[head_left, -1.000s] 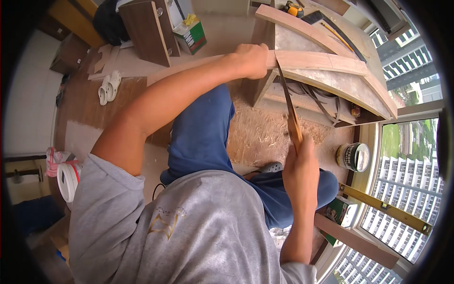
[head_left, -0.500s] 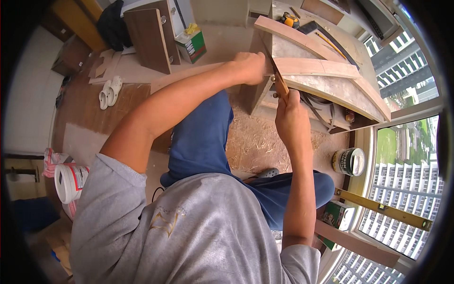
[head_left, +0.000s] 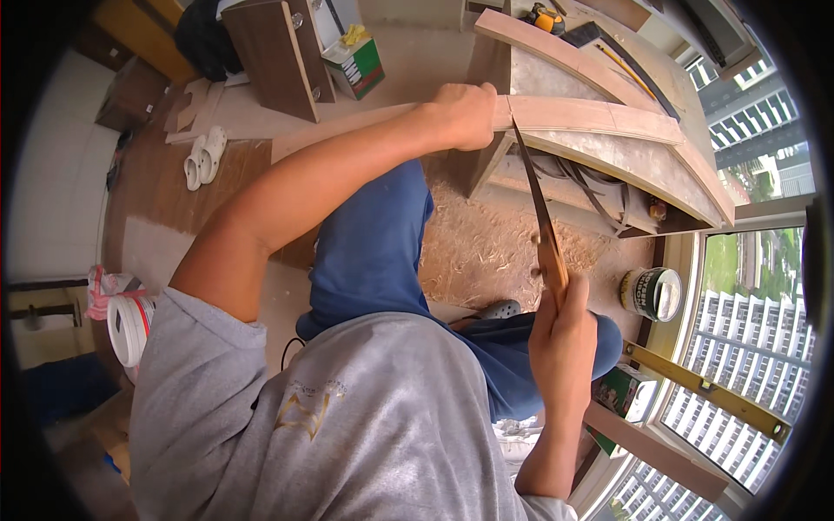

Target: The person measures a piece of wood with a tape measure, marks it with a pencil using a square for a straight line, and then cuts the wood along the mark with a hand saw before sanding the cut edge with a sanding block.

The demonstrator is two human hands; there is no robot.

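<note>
– Since the earlier frame, the saw point(head_left: 533, 191) has been drawn back and down toward the body, its handle carried along by the right hand point(head_left: 563, 337). Where is the work located?

– On the board point(head_left: 599, 117), a pale, slightly curved strip laid across the front of a cabinet-like stand point(head_left: 540, 76). Its face is met by the blade's far end, just right of the left hand point(head_left: 465, 115).

– Can the finger positions be confirmed?

– In part. The left fingers are folded together over the board; their tips and the thumb's full position cannot be told. The right fingers are wrapped round the wooden saw handle, no gap being seen.

– Any reason for the arrangement?

– By judgement, the board is clamped by hand close to the blade so that shaking is limited, and is rested on the stand for support.

– And farther out?

– A second curved strip point(head_left: 556, 54) is laid behind, with a yellow-and-black tape measure point(head_left: 546, 19) beyond it. Shavings point(head_left: 469, 247) are scattered on the floor below.

– Labels?

– Large pale lettering is borne by the dark tub point(head_left: 647, 293) near the window and by the green-and-white box point(head_left: 358, 69); the wording is not transcribed. A gold emblem is printed on the grey shirt point(head_left: 382, 434); its small script cannot be read.
</note>
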